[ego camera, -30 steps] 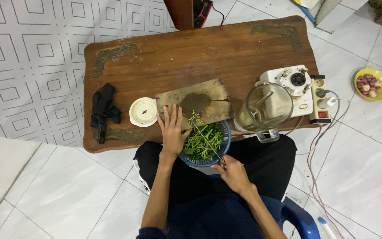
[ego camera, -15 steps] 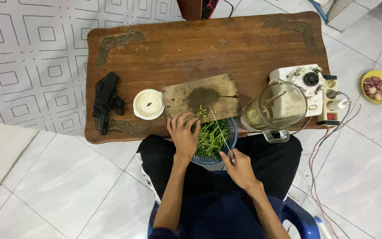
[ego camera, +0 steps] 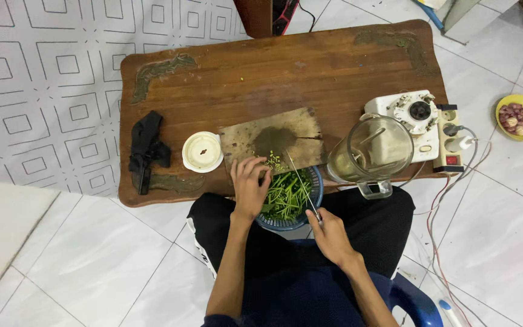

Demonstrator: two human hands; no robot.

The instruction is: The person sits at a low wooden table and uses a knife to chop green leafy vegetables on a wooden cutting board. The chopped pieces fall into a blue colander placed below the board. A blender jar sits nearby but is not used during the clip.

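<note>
The left hand (ego camera: 250, 181) is curling narrowly over green stalks (ego camera: 286, 195) in the blue basket (ego camera: 317, 184) at the cutting board (ego camera: 272, 140) edge (light, limp, best pinched bunched); the right hand (ego camera: 327, 229) is gripping a knife (ego camera: 302, 184)

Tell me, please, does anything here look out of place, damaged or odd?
The wooden cutting board is worn, with a dark stain and a split at its right edge. The blue basket of greens hangs half off the table edge. Cables trail down to the floor.
</note>
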